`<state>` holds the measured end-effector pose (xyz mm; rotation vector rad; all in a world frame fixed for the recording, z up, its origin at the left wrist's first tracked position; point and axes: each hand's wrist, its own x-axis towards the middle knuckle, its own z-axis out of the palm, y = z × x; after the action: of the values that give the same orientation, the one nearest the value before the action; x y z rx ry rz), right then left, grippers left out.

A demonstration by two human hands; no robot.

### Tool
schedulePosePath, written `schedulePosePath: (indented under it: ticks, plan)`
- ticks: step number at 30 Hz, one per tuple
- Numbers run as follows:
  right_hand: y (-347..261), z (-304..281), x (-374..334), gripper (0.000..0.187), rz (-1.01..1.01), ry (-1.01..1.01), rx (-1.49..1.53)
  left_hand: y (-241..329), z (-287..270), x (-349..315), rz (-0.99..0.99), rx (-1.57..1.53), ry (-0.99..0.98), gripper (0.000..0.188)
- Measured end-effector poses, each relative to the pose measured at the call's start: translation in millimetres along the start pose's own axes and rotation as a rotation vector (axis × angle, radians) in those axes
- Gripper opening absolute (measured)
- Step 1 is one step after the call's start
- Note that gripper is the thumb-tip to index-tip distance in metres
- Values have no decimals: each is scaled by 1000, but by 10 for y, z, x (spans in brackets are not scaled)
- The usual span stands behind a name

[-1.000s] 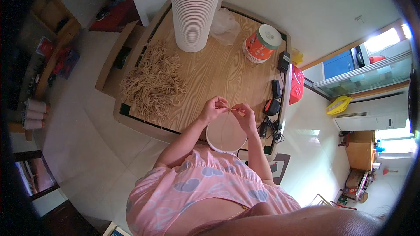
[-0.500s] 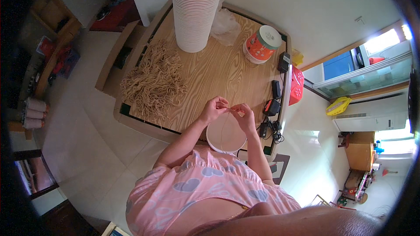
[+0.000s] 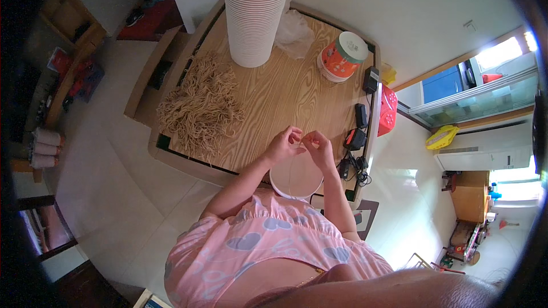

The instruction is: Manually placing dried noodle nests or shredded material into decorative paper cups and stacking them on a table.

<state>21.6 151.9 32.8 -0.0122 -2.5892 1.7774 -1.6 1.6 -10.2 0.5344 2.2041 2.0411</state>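
Observation:
A white round paper bucket [image 3: 297,180] rests against me at the table's near edge. A thin cord [image 3: 290,174] runs across it up to my fingers. My left hand [image 3: 284,145] is above the bucket's far rim, its fingers curled and pinching near the cord's end. Close beside it, my right hand [image 3: 317,149] pinches the cord between thumb and fingertips. The exact grip is too small to make out. To the left on the table lies a loose heap of tan cords [image 3: 201,105].
A tall stack of nested paper buckets [image 3: 257,20] stands at the far side, beside a crumpled clear plastic bag [image 3: 294,34]. Orange printed buckets [image 3: 341,57] sit at the far right. Black power adapters [image 3: 355,140] with cables line the right edge. An open cardboard box [image 3: 149,80] is left of the table.
My left hand's fingers have spread a little and shifted slightly away from the right fingertips. My right hand has turned slightly. The bucket has hardly moved.

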Motion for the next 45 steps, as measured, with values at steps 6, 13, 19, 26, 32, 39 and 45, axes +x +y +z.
schedulePosePath:
  ticks: [6, 13, 19, 26, 32, 39, 45]
  plan:
    - [149, -7, 53, 5, 46, -34, 36, -2, 20, -14, -122, 28, 29, 38]
    - [128, -9, 60, 4, 139, -74, 114, 80, -12, 17, -140, 89, 4, 36]
    - [160, 21, 63, 4, 154, -61, 237, 67, 28, -3, -133, 110, 23, 36]
    - [162, 20, 66, 5, 180, -32, 297, -46, 19, 16, -246, -101, 47, 29]
    - [196, 4, 69, 5, 173, -29, 267, -96, 21, 50, -270, -89, 1, 16]
    - [97, 11, 63, 5, 169, -39, 206, -139, 16, 30, -287, -140, 11, 11]
    - [105, 41, 89, 5, 112, -24, 199, -55, -11, 30, -302, -24, -40, 11]
